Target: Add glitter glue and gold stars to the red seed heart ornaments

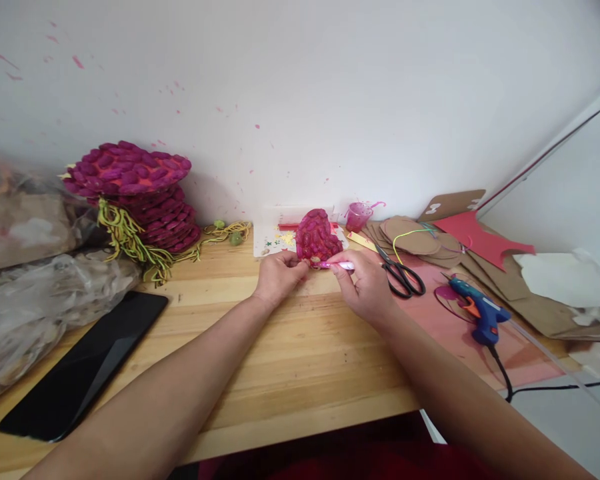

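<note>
- The left hand (280, 277) pinches the lower edge of a magenta seed-covered disc (317, 235), with its fingers closed on it.
- The right hand (366, 288) is clenched around a slim pink-and-white stick (341, 265). The stick's tip meets the same lower edge, and what sort of tool it is cannot be told.
- The seed-covered disc stands tilted up from the wooden table (290, 360), near the middle of its far edge and between the 2 hands.
- A white sheet (271, 241) lies just behind the disc, against the wall.
- Black scissors (404, 275) lie just right of the right hand, at the edge of a pink mat (445, 333).
- A blue glue gun (477, 312) rests on that mat near the table's right edge, and its black cable (503, 373) runs towards the near right corner.
- Brown cardboard circles (415, 235) fan out along the far edge, right of the disc. A pink cup (359, 215) stands beside them, and red paper (480, 239) lies towards the far right corner.
- A stack of magenta discs (140, 193) sits at the far left, with yellow-green cords (130, 243) hanging from it.
- A black phone (85, 363) lies flat near the left edge, just beside clear plastic bags (25, 313).
</note>
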Demonstrator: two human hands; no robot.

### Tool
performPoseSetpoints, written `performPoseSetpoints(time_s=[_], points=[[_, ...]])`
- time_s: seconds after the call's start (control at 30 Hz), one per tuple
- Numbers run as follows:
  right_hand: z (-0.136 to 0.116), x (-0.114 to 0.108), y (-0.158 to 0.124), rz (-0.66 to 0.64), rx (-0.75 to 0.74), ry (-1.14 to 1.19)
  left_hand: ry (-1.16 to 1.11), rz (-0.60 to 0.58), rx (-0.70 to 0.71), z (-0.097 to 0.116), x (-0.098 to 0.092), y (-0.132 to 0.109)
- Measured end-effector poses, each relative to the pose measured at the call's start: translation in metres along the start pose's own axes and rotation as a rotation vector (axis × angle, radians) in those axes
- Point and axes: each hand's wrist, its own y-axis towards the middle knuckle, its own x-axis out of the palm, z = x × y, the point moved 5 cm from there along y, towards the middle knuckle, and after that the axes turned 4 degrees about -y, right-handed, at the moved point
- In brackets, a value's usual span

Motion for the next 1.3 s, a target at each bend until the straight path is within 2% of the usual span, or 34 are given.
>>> performPoseSetpoints(time_s=[0.17,0.3,0.9,1.07,1.3], points=[[0.0032,-0.0016,0.0003,0.02,0.054,0.049,-0.038,0.006,-0.021,-0.0012,0.0005,0.0002],[0.0005,0.0015,-0.0007,-0.005,0.044,0.056,0.0,0.004,0.008,0.0008,0.0004,-0.0001],[0.0046,-0.0048,0.0002,0.07,0.096,0.038,0.035,0.021,0.039,0.0001,-0.0013,0.0005],[0.0037,-0.0016,0.0003,0.026,0.108,0.076,0.054,0.016,0.03,0.0023,-0.0019,-0.0004],[0.0038,-0.0003,-0.0005,0.033,0.109,0.093,0.043,0.023,0.032,0.0017,-0.0018,-0.0003]])
